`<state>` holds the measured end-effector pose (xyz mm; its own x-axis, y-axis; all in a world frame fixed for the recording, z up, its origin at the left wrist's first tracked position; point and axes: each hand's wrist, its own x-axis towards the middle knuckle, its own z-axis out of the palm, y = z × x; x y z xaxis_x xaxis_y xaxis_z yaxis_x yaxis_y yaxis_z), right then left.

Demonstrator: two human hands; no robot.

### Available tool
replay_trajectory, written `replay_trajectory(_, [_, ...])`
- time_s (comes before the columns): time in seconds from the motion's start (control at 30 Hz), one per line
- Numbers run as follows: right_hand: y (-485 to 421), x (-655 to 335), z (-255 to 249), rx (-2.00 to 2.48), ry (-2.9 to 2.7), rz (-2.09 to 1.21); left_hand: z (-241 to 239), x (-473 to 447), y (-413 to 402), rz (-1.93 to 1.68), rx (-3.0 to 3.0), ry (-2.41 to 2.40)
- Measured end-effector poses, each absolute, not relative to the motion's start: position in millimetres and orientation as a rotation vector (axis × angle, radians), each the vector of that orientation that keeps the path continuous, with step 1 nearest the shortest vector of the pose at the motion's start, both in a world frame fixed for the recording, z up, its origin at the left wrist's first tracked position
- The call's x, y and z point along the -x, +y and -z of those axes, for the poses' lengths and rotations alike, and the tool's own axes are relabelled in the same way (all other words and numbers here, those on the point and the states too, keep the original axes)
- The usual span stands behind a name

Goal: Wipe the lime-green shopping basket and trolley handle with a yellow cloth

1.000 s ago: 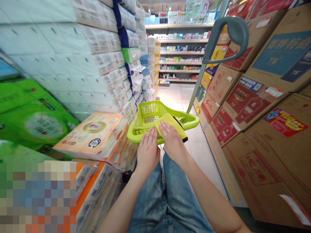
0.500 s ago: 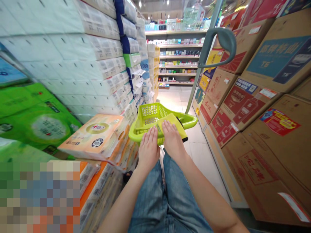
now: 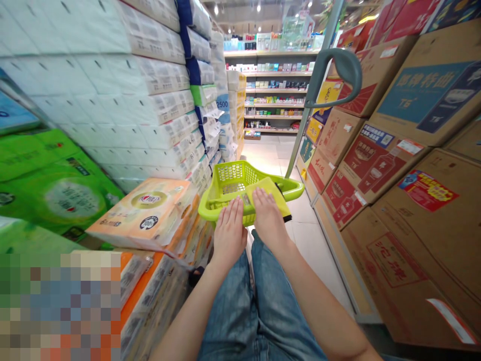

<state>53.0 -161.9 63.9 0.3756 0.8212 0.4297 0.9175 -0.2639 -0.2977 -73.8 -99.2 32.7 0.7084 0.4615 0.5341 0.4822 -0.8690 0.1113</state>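
Cloth (image 3: 269, 184): yellow-green, folded, with a black edge on its right side. It lies draped over the near rim of a lime-green basket (image 3: 296, 189), partly inside it and partly hanging over the rim toward the person.

Right hand (image 3: 269, 220): palm down on the cloth, fingers straight and close together, pressing flat. Nothing is pinched or grasped.

Left hand (image 3: 230, 233): palm down just beside the right hand, fingers extended and slightly spread. Fingertips rest on the basket's near rim at the cloth's left edge. Whether they touch the cloth itself cannot be told. The two hands lie side by side, almost touching.

Basket: mesh walls, seen at knee level in front of the person. A grey pole rises from its far right side to a grey loop handle (image 3: 340, 65) above.

Person: jeans (image 3: 259, 311) show below the forearms.

Left of the basket: an orange tissue pack (image 3: 146, 210) sits on top of more orange packs, just beside the rim. Behind it is a tall wall of white paper packs (image 3: 112, 100), with green packs (image 3: 48, 175) further left.

Right: stacked cardboard boxes (image 3: 413, 215) with red and blue printing line the aisle.

Between the stacks: a pale tiled floor (image 3: 311, 235) runs to stocked shelves (image 3: 274, 85) at the far end.
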Motion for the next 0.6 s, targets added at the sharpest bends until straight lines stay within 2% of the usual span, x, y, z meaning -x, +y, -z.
replay_trajectory(0.13, [-161,-50,-63,1.992,-1.675,0.172,-32,75,-98,0.861,2.876,-0.799])
replay_trajectory(0.37, [-185,-114,-61,2.232,-1.286,0.194,-32,73,-99,0.836,2.863,-0.81])
replay_trajectory(0.6, [-156,-42,-59,2.107,-1.546,0.261,-30,74,-98,0.852,2.863,-0.808])
